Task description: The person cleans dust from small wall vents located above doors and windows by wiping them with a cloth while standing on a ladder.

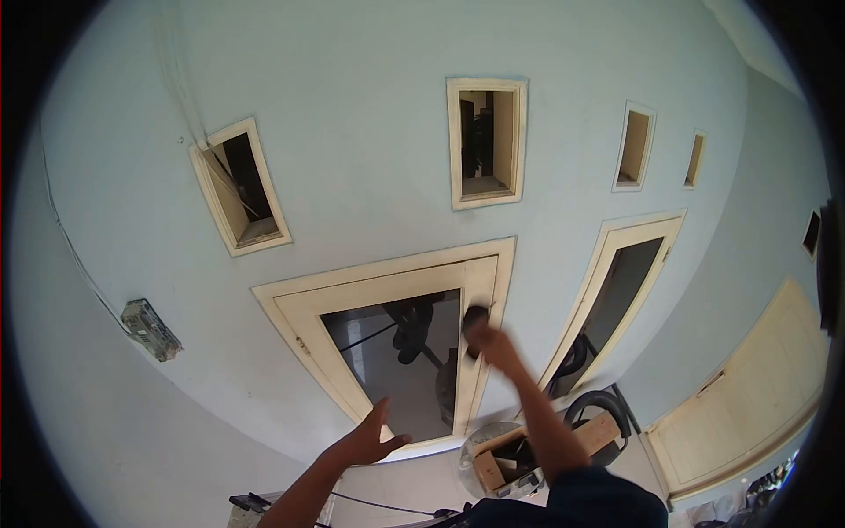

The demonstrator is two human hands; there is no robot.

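Note:
A cream-framed window with dark reflective glass is set in the pale wall. My right hand is closed on a dark object, blurred by motion, in front of the window's right frame. What that object is cannot be made out. Low in front of the glass, my left hand is held with thumb and fingers apart and nothing between them. The glass reflects a dark figure.
An open cardboard box with dark items stands below, beside a black curved object. A meter box hangs on the left wall. At right are a narrow window and a cream door.

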